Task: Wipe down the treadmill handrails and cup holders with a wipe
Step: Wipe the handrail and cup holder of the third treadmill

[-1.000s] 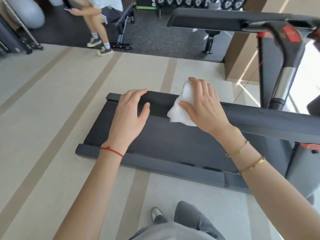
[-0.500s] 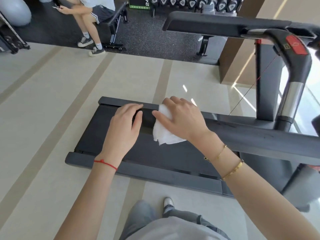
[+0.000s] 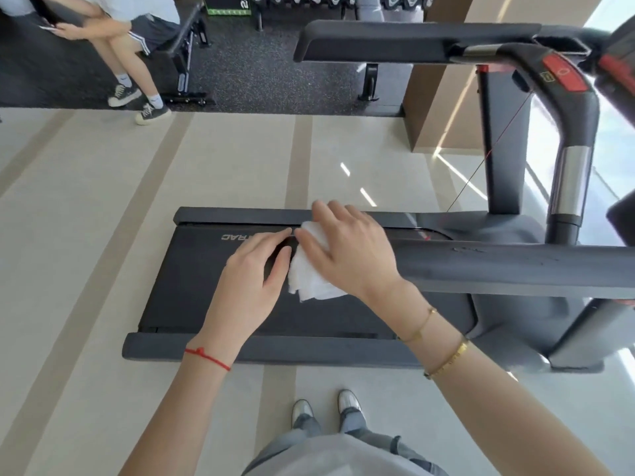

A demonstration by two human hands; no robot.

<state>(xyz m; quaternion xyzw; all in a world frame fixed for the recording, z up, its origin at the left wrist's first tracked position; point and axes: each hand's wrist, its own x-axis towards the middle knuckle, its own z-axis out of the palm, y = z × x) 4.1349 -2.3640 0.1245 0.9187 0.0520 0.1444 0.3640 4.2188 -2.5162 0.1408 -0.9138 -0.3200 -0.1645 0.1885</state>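
**Wiping the near handrail, two hands at its end**

Counting what shows: two hands, one white wipe, two dark handrails, one treadmill deck, one red safety button, two shoes of the wearer at the bottom edge.

The right hand lies over the wipe, thumb and fingers curled round it, pressing it onto the free end of the near handrail. The wipe's crumpled lower part hangs out below the palm. The left hand sits just beside it, fingers nearly straight and reaching to the wipe's edge; whether it has hold of anything cannot be told.

The near handrail runs left to right across the view, its free end pointing left under the hands. The far handrail lies parallel, also ending leftward. A seated person is well apart at upper left.
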